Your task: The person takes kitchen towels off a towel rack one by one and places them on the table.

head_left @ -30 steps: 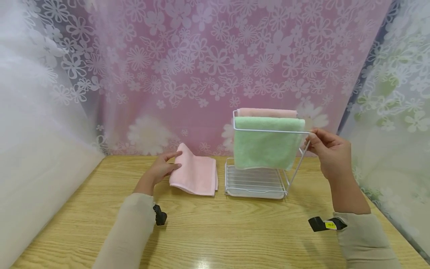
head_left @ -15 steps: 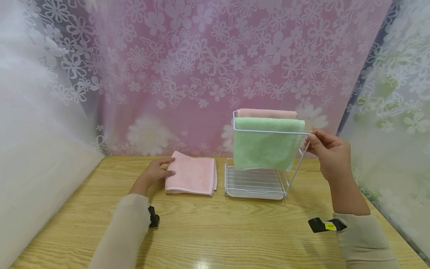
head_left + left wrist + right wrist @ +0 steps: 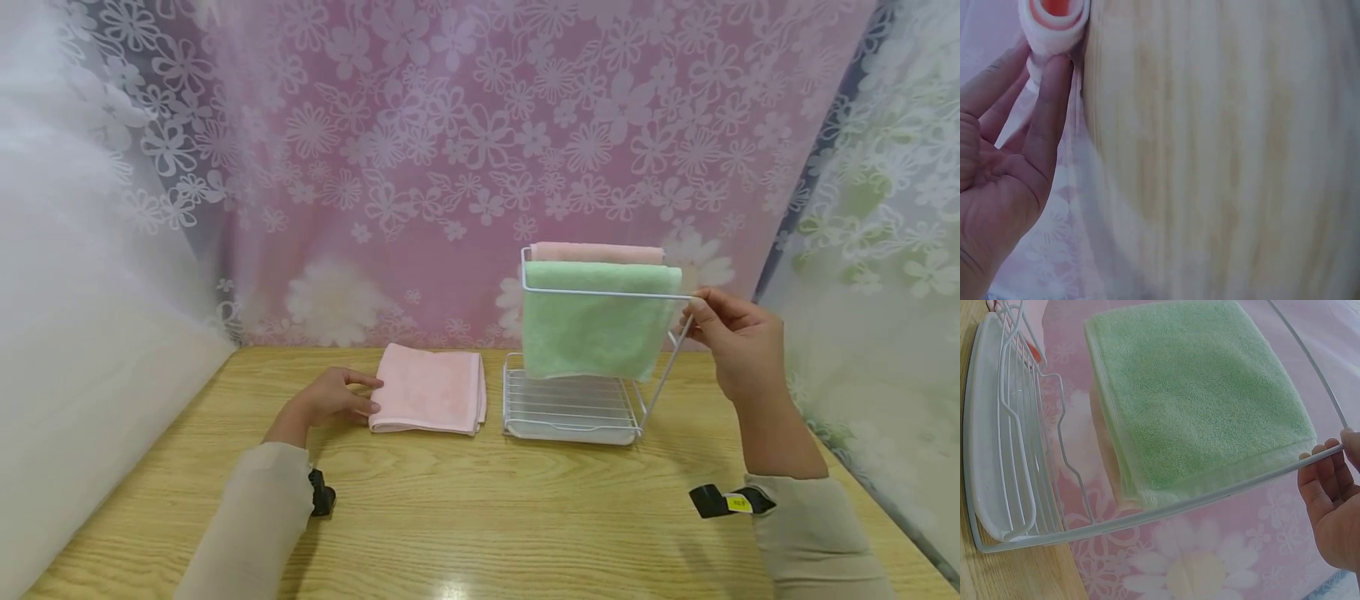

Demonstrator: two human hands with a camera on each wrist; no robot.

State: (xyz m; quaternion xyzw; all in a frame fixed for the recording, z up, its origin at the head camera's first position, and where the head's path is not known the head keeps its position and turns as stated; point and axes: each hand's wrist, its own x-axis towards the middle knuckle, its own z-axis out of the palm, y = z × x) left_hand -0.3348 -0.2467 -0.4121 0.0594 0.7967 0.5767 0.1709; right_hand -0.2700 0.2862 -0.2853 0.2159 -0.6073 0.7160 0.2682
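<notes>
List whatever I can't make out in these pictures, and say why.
Hung pink towel: head view, mostly hidden behind the green towel.
White rack: head view, back partly covered by the green towel.
Yellow label: head view, lettering too small.
Left hand: left wrist view, cut off by the left edge.
Right hand: right wrist view, cut off by the right edge.
</notes>
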